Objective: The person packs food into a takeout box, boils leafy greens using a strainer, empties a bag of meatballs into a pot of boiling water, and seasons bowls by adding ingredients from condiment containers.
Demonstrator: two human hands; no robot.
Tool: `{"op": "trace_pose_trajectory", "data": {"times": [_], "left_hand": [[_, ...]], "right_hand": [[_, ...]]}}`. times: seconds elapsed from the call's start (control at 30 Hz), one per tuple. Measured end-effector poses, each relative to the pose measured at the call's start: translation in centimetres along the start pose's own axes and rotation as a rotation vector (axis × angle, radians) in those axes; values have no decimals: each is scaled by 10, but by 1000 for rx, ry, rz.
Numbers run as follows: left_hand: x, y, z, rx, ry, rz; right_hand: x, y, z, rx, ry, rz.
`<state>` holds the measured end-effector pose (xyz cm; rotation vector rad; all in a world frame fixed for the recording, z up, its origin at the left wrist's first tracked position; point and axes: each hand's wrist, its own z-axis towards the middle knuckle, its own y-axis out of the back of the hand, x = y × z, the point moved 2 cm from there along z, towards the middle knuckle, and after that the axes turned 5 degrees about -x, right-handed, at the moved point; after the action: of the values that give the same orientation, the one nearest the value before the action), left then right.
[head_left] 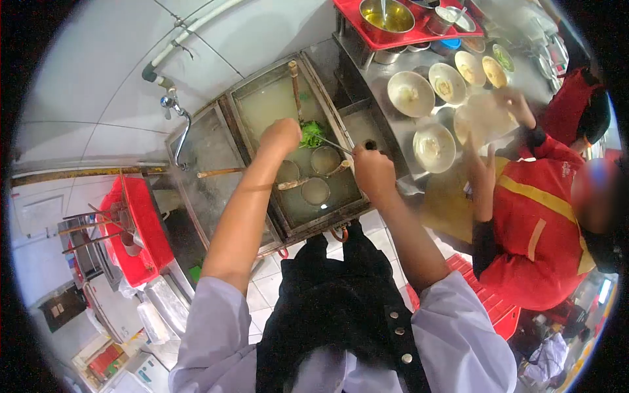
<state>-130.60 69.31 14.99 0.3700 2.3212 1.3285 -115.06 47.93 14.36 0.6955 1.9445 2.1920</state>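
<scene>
My left hand (282, 136) is closed in a fist above the cooking vat, beside a bunch of leafy greens (312, 134); what it grips is hidden. My right hand (375, 171) is wrapped round the handle of a long metal utensil (337, 145), whose thin shaft reaches to the greens. The head of that utensil cannot be made out. Under my hands the vat (262, 111) holds cloudy liquid. Round noodle strainers (316, 191) sit in it, and a wooden handle (294, 82) leans at the far side.
At right, several bowls (434, 147) with food stand on a steel counter (386, 121), and a co-worker in a red vest (531, 223) reaches over them. A red tray (370, 36) carries a pot of yellow liquid (386, 16). A tap (171, 103) and a red bin (147, 239) are at left.
</scene>
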Motion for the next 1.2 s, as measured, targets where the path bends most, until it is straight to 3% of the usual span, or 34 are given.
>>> {"op": "trace_pose_trajectory", "data": {"times": [0.1,0.2,0.3,0.4,0.6,0.7,0.9,1.03,1.07,1.1,1.2], "left_hand": [[-4,-20,21,-32,-141,5],[3,-43,49,18,-96,164],[18,-71,62,-172,-11,162],[9,-59,51,-7,-2,123],[5,-53,48,-35,12,53],[13,-64,60,-13,39,21],[10,-62,55,33,115,71],[32,-86,75,-128,38,-24],[27,-75,67,-91,-87,25],[32,-79,69,-188,-183,-28],[20,-68,61,-152,-85,-37]], "right_hand": [[-6,-9,-7,-17,7,6],[-7,-9,-9,1,-38,39],[-1,7,-9,-70,-39,37],[-4,12,-13,-77,-27,15],[-6,13,-10,106,-111,53],[-5,15,-6,63,-28,27],[2,30,3,167,-130,7],[-3,28,5,258,-119,45],[-1,26,6,279,-134,25],[2,37,9,274,-152,27],[0,31,6,200,-173,118]]}}
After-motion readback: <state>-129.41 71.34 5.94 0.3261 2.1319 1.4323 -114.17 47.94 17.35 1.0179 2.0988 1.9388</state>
